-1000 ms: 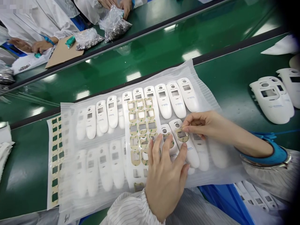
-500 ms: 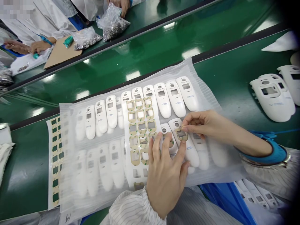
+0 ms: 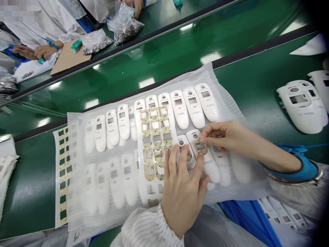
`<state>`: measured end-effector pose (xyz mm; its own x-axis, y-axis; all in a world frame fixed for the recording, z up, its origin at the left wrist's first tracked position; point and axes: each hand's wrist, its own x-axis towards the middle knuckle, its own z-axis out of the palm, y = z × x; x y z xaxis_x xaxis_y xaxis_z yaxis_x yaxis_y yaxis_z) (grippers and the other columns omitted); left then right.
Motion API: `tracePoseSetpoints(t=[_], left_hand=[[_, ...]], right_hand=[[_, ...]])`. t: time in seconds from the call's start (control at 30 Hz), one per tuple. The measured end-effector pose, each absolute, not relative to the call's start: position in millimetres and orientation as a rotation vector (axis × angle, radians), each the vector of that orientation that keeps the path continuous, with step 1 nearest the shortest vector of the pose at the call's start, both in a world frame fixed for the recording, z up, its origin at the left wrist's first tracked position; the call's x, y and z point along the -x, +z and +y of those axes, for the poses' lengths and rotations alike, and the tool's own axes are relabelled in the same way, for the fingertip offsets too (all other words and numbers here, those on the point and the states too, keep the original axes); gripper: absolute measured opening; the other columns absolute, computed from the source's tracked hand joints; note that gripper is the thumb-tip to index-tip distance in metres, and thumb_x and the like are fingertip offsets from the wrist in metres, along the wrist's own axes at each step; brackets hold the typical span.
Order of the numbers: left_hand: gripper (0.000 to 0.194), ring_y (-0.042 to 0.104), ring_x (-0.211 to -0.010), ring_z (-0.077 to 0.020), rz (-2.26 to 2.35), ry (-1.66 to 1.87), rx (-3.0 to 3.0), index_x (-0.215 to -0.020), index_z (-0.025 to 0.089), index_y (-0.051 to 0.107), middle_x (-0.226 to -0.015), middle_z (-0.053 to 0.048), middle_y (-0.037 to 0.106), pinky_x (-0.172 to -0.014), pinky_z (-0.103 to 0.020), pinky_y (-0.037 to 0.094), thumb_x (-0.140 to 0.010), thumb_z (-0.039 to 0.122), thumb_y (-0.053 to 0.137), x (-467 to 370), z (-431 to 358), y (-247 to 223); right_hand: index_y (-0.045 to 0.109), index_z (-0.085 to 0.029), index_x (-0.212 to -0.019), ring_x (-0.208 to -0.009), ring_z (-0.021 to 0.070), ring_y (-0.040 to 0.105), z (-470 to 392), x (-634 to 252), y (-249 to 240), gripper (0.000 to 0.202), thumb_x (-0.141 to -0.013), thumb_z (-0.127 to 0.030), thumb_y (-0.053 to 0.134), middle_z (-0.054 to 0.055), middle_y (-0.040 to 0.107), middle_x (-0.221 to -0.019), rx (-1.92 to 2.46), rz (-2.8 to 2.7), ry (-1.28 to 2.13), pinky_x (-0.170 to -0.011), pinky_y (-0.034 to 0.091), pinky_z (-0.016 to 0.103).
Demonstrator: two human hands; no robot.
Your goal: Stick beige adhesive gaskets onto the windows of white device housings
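Observation:
My right hand (image 3: 218,137) pinches the upper edge of a tan adhesive frame (image 3: 200,147), which lies around the window of a white plastic cover (image 3: 210,168). With fingers spread, my left hand (image 3: 183,185) rests just left of it, its index fingertip at the frame's lower edge. Beneath that hand is part of a neighbouring cover, also bearing a tan frame. A backing sheet of adhesive frames (image 3: 156,139) lies left of my left hand, over the foam wrap (image 3: 108,156). Several white covers (image 3: 180,109) stand in a row above my hands.
More white covers (image 3: 300,109) sit at the right. Another adhesive sheet (image 3: 62,171) shows at the left. Across the green conveyor (image 3: 159,61), other people's hands are near bags of metal parts (image 3: 127,31) and cardboard (image 3: 70,58). A blue bin (image 3: 246,219) holds covers below right.
The whole view has shifted slightly. My two hands keep nearly the same pose at the adhesive frame. A small green object now shows at the top edge, across the conveyor.

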<state>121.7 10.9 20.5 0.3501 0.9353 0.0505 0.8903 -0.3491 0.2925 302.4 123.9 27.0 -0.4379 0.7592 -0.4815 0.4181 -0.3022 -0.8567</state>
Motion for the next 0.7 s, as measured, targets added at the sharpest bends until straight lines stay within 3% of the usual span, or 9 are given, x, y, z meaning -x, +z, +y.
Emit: tracePoseSetpoints(t=[0.37, 0.57, 0.7], left_hand=[[0.043, 0.022, -0.139, -0.0389, 1.663, 0.335, -2.410, -0.135, 0.020, 0.049, -0.143, -0.016, 0.036, -0.103, -0.066, 0.039, -0.093, 0.031, 0.050, -123, 11, 20], [0.042, 0.024, -0.138, -0.0381, 1.663, 0.355, -2.426, -0.134, 0.019, 0.051, -0.142, -0.016, 0.037, -0.105, -0.065, 0.038, -0.093, 0.030, 0.050, -123, 11, 20], [0.042, 0.024, -0.138, -0.0379, 1.665, 0.355, -2.425, -0.133, 0.019, 0.051, -0.142, -0.016, 0.037, -0.105, -0.064, 0.038, -0.093, 0.030, 0.051, -123, 11, 20]], right_hand=[[0.066, -0.020, -0.079, -0.047, 0.0084, 0.048, 125, -303, 21, 0.028, -0.075, -0.046, 0.072, -0.003, 0.057, -0.058, 1.481, -1.691, 1.768, -0.042, 0.044, 0.021], [0.065, -0.021, -0.081, -0.046, 0.0099, 0.051, 123, -305, 18, 0.028, -0.079, -0.049, 0.068, -0.003, 0.057, -0.057, 1.502, -1.745, 1.716, -0.044, 0.045, 0.023], [0.065, -0.023, -0.082, -0.047, 0.0120, 0.054, 118, -303, 20, 0.030, -0.082, -0.052, 0.062, -0.002, 0.060, -0.059, 1.590, -1.889, 1.505, -0.047, 0.046, 0.026]])
